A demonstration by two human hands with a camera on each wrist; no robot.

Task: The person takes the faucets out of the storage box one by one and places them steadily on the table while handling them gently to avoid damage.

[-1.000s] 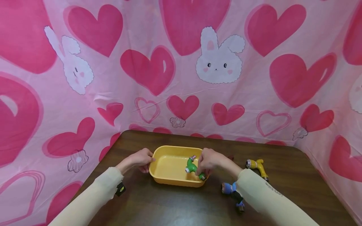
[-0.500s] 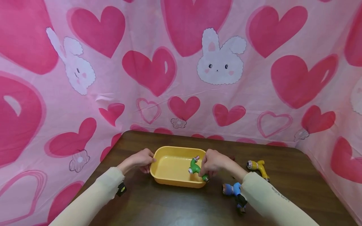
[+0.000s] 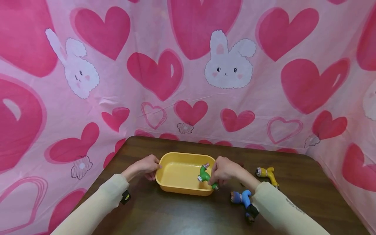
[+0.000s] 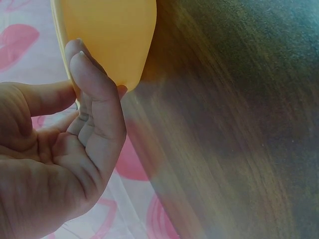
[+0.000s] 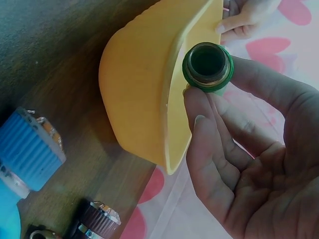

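A yellow rectangular tray (image 3: 188,192) rests on the wooden table. At its left end my left hand (image 3: 148,165) grips the rim; the left wrist view shows the thumb and bent fingers of that hand (image 4: 75,134) about the tray's edge (image 4: 117,35). Over the tray's right end, my right hand (image 3: 226,170) pinches a green branched pipe fitting (image 3: 203,176) that looks like a tap. In the right wrist view its hollow, threaded end (image 5: 208,67) points toward the camera, beside the tray rim. The right hand hides part of the fitting and the rim.
To the right lie a blue fitting (image 3: 243,197) and, farther back, a yellow fitting (image 3: 268,173). A dark brown ribbed knob (image 5: 102,219) shows in the right wrist view. A pink heart-patterned cloth (image 3: 199,88) hangs behind the table (image 3: 164,215).
My right hand and the green fitting have shifted slightly to the right over the tray's end. The left hand has kept its grip on the rim.
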